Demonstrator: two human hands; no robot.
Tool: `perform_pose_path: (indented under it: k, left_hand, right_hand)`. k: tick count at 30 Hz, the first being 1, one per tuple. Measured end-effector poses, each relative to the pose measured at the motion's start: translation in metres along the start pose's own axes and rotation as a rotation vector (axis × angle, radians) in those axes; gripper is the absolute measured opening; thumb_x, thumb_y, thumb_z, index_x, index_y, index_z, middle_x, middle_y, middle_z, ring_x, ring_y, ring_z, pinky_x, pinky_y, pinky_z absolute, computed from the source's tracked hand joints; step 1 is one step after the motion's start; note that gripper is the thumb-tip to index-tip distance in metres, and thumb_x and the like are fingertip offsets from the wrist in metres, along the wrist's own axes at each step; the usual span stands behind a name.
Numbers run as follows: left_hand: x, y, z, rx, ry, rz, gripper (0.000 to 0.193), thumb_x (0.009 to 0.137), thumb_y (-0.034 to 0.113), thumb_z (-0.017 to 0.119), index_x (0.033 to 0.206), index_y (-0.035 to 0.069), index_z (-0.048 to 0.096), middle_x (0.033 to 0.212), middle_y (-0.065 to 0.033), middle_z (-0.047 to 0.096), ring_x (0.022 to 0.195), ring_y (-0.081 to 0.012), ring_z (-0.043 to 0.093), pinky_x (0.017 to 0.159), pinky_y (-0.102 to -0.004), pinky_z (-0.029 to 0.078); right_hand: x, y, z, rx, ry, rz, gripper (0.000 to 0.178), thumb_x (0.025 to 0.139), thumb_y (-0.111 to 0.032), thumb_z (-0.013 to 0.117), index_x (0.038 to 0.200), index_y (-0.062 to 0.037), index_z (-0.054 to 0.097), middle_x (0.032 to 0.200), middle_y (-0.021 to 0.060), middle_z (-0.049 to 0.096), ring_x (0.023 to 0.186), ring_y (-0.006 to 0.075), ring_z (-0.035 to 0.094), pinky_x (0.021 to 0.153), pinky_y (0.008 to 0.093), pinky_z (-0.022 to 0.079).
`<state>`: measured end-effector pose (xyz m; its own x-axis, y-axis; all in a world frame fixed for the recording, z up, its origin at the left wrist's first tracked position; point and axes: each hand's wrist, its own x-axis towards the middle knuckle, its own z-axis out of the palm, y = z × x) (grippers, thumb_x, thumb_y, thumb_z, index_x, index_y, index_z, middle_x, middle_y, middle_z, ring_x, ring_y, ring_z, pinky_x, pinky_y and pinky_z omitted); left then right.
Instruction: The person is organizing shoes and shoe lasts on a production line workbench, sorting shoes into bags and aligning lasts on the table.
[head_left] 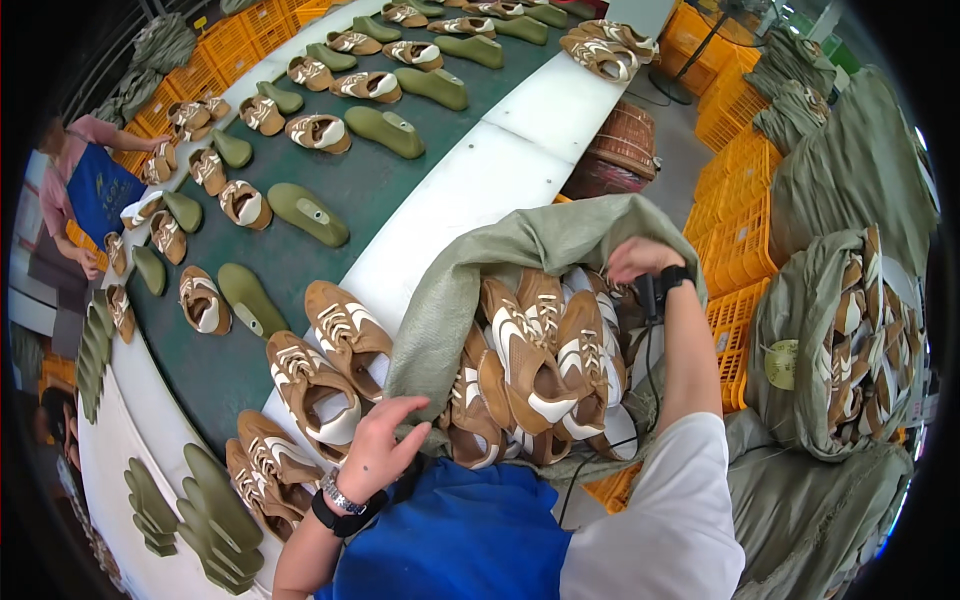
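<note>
A large grey-green woven sack [480, 245] stands in front of me with its mouth wide. Inside it lie several brown sneakers [530, 365] with white stripes, piled together. My left hand [385, 445] is at the sack's near-left edge, thumb and fingers apart, holding nothing. Over the sack's far-right inner side, my right hand [642, 260] has curled fingers; whatever they grip is hidden. Close to my left hand, brown sneakers [300, 385] stand on the white table edge, and another pair [268, 465] sits nearer me.
A green conveyor belt [290, 165] carries sneakers and green shoe lasts [305, 213]. Stacked lasts [215, 520] lie at lower left. Orange crates [735, 235] and a filled sack [800, 330] line the right. A person in a blue apron [105, 190] works across the belt.
</note>
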<state>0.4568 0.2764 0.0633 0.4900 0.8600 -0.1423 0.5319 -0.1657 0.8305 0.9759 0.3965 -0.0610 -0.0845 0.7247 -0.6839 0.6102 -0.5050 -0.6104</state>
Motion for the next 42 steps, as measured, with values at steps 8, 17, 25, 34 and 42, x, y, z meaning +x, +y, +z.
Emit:
perform_pose_path:
  k: [8,17,25,34,42]
  left_hand:
    - [-0.005,-0.01,0.003,0.065,-0.03,0.076,0.029,0.078,0.011,0.064,0.106,0.004,0.059,0.1,-0.0139,0.063,0.096,-0.0305,0.059,0.095,-0.0429,0.04]
    - [-0.013,-0.012,-0.004,0.005,-0.036,0.054,0.027,0.079,0.009,0.063,0.105,0.003,0.06,0.096,-0.0134,0.064,0.09,-0.0295,0.061,0.088,-0.0389,0.045]
    - [0.018,0.006,0.01,-0.16,-0.029,0.135,0.062,0.078,0.022,0.069,0.13,0.001,0.042,0.118,-0.018,0.057,0.11,-0.0304,0.055,0.092,-0.036,0.043]
    - [0.027,0.016,0.002,-0.336,0.326,0.187,0.077,0.081,0.022,0.067,0.139,-0.003,0.023,0.122,-0.0226,0.052,0.115,-0.027,0.052,0.094,-0.0332,0.041]
    - [-0.04,0.02,-0.072,0.138,0.1,0.201,0.058,0.087,0.021,0.059,0.136,0.003,0.036,0.101,-0.0232,0.062,0.092,-0.0321,0.062,0.078,-0.0355,0.048]
  right_hand:
    - [0.023,0.051,0.061,-0.676,0.799,0.194,0.08,0.071,-0.019,0.069,0.14,-0.0152,0.028,0.134,0.0206,0.041,0.122,0.0381,0.04,0.1,0.0418,0.036]
    - [-0.061,-0.028,0.012,-0.102,0.432,0.096,0.05,0.074,-0.02,0.065,0.119,-0.0011,0.054,0.114,0.0135,0.06,0.106,0.0269,0.055,0.092,0.0367,0.042]
    - [-0.16,-0.117,0.098,0.731,0.074,-0.492,0.044,0.084,-0.006,0.06,0.125,0.0009,0.047,0.108,0.0079,0.062,0.093,0.0138,0.062,0.085,0.0279,0.049]
    - [-0.174,-0.214,0.225,1.166,-0.042,-0.88,0.072,0.084,-0.003,0.058,0.141,-0.0044,0.015,0.134,0.0144,0.038,0.116,0.0226,0.047,0.098,0.0353,0.039]
    - [-0.171,-0.262,0.164,0.625,-0.074,-0.803,0.045,0.095,-0.025,0.047,0.133,-0.0014,0.042,0.123,0.011,0.055,0.111,0.0155,0.051,0.096,0.0276,0.039]
